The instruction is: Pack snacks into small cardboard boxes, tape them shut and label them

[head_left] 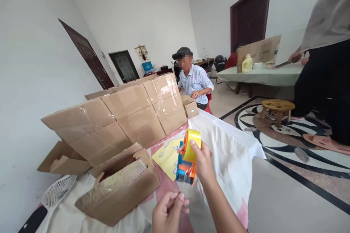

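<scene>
Left hand [168, 211]: fingers closed in a narrow pinch on the free end of a clear tape strip [187, 181]. Right hand [202, 158]: fingers wrapped round the tape dispenser [192, 169], thumb on its yellow roll [193, 145]. Dispenser is blue and orange, held up over the near part of the table [232, 136], tilted, strip running down from it to the left hand. Beyond it, a yellow sheet [164, 157] with small outlined shapes lies on the pink-and-white cloth. Left of the hands: open cardboard box [117, 196], with a white perforated tool [58, 192], black handle, further left. Behind the box, a large taped cardboard panel [133, 113] stands tilted. Small carton [189, 106] just beside its right end, person in a cap [199, 80] seated on the far side. Far right: green-covered table with a yellow jug [247, 64], wooden stool [279, 105], standing person [322, 43].
</scene>
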Available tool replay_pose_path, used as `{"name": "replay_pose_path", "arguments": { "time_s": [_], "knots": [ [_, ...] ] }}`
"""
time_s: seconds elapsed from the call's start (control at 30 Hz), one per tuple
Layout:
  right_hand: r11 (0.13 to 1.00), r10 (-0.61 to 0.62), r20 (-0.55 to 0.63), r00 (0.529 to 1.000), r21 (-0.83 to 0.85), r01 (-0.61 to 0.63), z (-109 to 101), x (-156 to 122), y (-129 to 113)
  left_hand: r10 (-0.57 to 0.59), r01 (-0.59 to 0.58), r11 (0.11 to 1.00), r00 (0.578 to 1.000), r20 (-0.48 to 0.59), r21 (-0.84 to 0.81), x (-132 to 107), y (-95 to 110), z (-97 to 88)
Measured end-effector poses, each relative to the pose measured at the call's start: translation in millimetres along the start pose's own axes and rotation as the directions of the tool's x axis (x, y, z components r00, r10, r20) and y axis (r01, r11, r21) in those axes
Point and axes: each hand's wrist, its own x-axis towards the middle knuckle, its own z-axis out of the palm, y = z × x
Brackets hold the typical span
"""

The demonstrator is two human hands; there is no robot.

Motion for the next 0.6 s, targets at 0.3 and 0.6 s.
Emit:
{"name": "replay_pose_path", "arguments": {
  "time_s": [0.3,0.6],
  "knots": [
    [0.968,0.245,-0.005,0.969,0.059,-0.244,4,3,3,0.353,-0.366,0.906,0.931,0.096,0.213,21,-38,-28.6],
    [0.946,0.318,0.116,0.941,0.026,-0.323,10,6,2,0.740,-0.765,0.565,0.635,0.221,0.309,24,-4,-42.1]
  ]
}}
